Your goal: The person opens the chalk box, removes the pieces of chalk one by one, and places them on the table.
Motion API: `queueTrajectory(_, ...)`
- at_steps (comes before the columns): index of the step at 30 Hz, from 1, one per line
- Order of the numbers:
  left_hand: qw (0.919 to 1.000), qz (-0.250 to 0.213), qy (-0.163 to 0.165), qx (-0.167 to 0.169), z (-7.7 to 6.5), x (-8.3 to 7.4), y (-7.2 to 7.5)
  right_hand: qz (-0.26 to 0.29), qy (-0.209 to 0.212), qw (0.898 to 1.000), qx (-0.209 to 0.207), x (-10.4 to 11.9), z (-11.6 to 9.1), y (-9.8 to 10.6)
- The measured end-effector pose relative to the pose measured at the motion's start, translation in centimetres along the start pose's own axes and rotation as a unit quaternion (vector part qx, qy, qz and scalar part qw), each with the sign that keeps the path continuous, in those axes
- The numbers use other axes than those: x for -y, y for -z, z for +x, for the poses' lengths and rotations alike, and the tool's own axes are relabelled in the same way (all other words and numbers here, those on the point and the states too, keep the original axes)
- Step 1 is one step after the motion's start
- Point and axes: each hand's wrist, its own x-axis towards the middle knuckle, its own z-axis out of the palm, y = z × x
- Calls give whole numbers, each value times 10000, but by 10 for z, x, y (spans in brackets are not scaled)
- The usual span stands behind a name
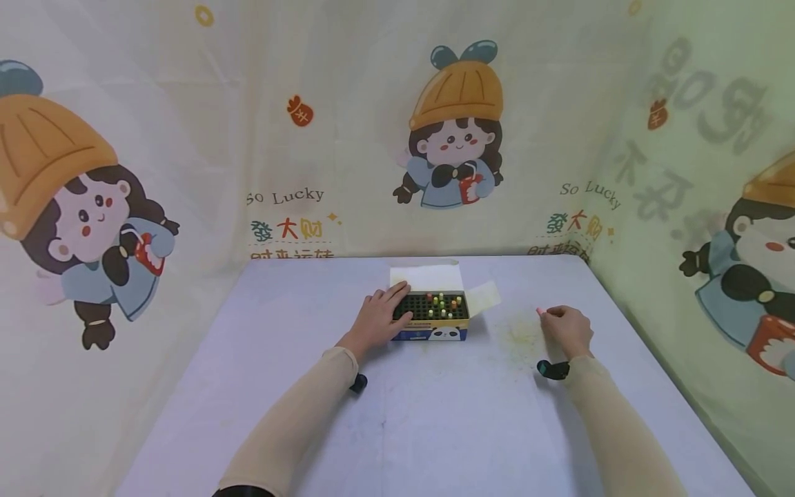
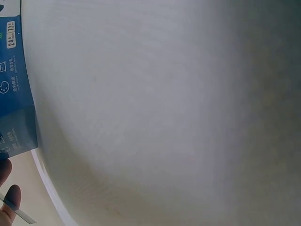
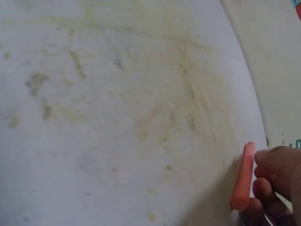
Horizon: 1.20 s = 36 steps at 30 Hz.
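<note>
Two hands (image 1: 377, 316) (image 1: 568, 330), one box (image 1: 417, 333), one held stick (image 3: 243, 181)

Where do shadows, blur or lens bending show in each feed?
Head: soft shadow beside the right sleeve; left wrist: larger print on the box readable, the picture's right side dim and blurred; right wrist: shadow left of the coral stick, table edge bowed, possibly by the lens.

My L sleeve (image 1: 292, 421) & R sleeve (image 1: 621, 428): long, plain beige; blk L wrist cam (image 1: 359, 384), blk R wrist cam (image 1: 553, 371) w/ teal-ish bit.
</note>
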Motion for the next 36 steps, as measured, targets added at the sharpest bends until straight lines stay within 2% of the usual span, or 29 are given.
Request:
queueTrajectory(7, 10000, -29, 54, 28, 1, -2, -1, 220, 30, 9993, -303, 13, 6, 9)
queueTrajectory(15, 10000, 44, 62, 20, 2, 1, -2, 674, 377, 9954, -567, 64, 6, 11)
queueTrajectory(19, 9999, 80, 61, 35, 2, 2, -3, 733, 743, 9921, -702, 92, 4, 8)
queueTrajectory(24, 9999, 87, -19, 56, 3, 1, -4, 429, 1339, 9868, -808, 119, -2, 6)
queueTrajectory(30, 9999, 106, 28, 102, 1, 0, -2, 296, 1628, 9842, -628, 145, -14, 0)
queueTrajectory(36, 9999, 118, -33, -14, 1, 1, -3, -148, 2057, 9784, -152, 161, -26, -14)
